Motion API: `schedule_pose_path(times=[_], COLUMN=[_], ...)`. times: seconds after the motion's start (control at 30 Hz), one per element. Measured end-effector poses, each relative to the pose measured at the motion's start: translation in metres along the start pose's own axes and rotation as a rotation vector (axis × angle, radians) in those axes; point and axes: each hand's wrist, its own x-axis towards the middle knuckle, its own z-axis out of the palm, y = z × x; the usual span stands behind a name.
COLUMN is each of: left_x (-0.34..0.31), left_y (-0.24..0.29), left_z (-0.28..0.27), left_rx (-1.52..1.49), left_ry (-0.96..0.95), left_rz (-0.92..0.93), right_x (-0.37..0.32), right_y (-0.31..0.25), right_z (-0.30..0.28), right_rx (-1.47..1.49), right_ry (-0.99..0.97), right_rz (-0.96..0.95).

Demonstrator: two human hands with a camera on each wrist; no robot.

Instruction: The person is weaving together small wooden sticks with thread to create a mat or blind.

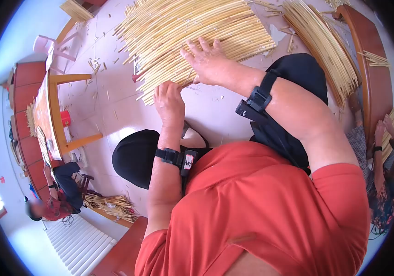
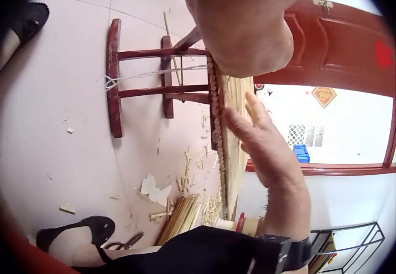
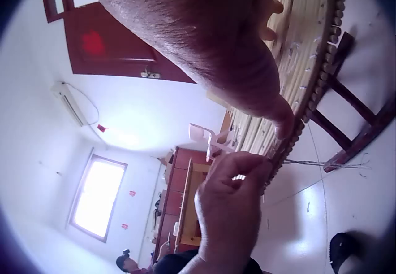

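A mat of pale reed sticks (image 1: 197,32), bound with rows of stitching, lies before me on a dark red wooden stand (image 2: 114,76). My left hand (image 1: 169,102) is at the mat's near corner. In the right wrist view the same left hand (image 3: 230,203) has thumb and forefinger brought together at the mat's edge; whether a cord lies between them I cannot tell. My right hand (image 1: 211,63) rests on the mat with fingers spread. Seen from the left wrist, the right hand (image 2: 269,147) lies along the mat's edge. A thin pale cord (image 2: 158,74) stretches below the mat.
A bundle of reed sticks (image 1: 321,50) lies to the right, beside a red-brown bench (image 1: 376,87). Stick offcuts (image 1: 97,64) litter the tiled floor. At left stand a wooden table (image 1: 54,117) and a seated person (image 1: 61,202). Another person's hands (image 1: 383,131) show at far right.
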Motion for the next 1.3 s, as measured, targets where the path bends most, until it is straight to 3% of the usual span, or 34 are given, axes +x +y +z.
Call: schedule_pose_path(times=[0.03,0.1,0.17,0.23,0.3,0.33,0.37,0.43,0.47,0.5,0.57,0.73,0.83,0.9,0.93,1.0,1.07,1.1,1.17,1.2,1.27,1.3], left_x=[0.000,0.011,0.034,0.052,0.069,0.073,0.071,0.061,0.045,0.030,0.007,0.004,0.009,0.024,0.035,0.048,0.060,0.068,0.082,0.075,0.047,0.029], left_y=[-0.004,-0.002,-0.006,-0.030,-0.028,-0.010,-0.009,-0.016,-0.044,-0.051,-0.050,0.005,-0.001,-0.005,-0.003,-0.016,-0.037,-0.025,-0.001,-0.006,-0.027,-0.033], left_z=[0.001,-0.003,-0.035,-0.057,-0.074,-0.077,-0.074,-0.062,-0.048,-0.035,-0.017,0.001,0.002,-0.009,-0.025,-0.055,-0.080,-0.088,-0.098,-0.095,-0.075,-0.065], left_rx=[-0.010,-0.443,-0.964,-0.955,-0.941,-1.090,-1.087,-0.233,-0.007,-0.010,-0.057,-0.037,0.037,-0.405,-0.705,-1.197,-1.606,-1.604,-1.471,-1.469,-0.862,-0.818], left_ry=[-0.020,-0.003,-0.241,-0.371,-0.201,-0.005,-0.011,0.156,0.118,0.113,-0.155,-0.019,0.008,-0.189,-0.288,-0.250,-0.174,-0.172,0.368,0.368,0.314,0.130], left_rz=[0.059,-0.362,-0.831,-0.751,-0.662,-0.633,-0.634,-0.154,-0.038,-0.035,-0.249,-0.201,-0.103,-0.419,-0.726,-0.750,-0.533,-0.537,-0.766,-0.766,-0.678,-0.773], right_x=[0.000,0.004,0.004,0.003,0.001,0.002,0.004,0.006,0.006,0.005,0.004,0.004,0.004,0.005,0.005,0.004,0.006,0.006,0.006,0.006,0.004,0.005], right_y=[-0.001,-0.001,0.000,-0.001,-0.002,-0.003,-0.002,-0.001,-0.001,-0.001,0.000,-0.002,-0.001,0.000,0.000,-0.001,-0.003,-0.004,-0.006,-0.006,-0.003,-0.002], right_z=[0.007,0.015,0.015,0.009,0.004,0.007,0.010,0.014,0.016,0.017,0.013,0.013,0.013,0.014,0.015,0.015,0.011,0.007,0.002,0.003,0.007,0.008], right_rx=[0.011,-0.053,-0.048,-0.047,-0.054,-0.049,-0.070,-0.088,-0.097,-0.106,-0.093,-0.107,-0.059,-0.048,-0.038,-0.044,-0.061,-0.059,-0.062,-0.060,-0.067,-0.068], right_ry=[-0.007,0.019,0.004,-0.011,-0.025,-0.028,-0.009,0.011,0.034,0.055,0.047,0.053,0.054,0.048,0.044,0.032,-0.008,-0.010,-0.085,-0.084,-0.019,-0.018], right_rz=[0.005,-0.014,-0.012,-0.013,-0.018,-0.017,-0.021,-0.017,-0.025,-0.036,-0.041,-0.053,-0.047,-0.034,-0.024,-0.019,-0.005,-0.008,0.003,0.002,-0.016,-0.013])
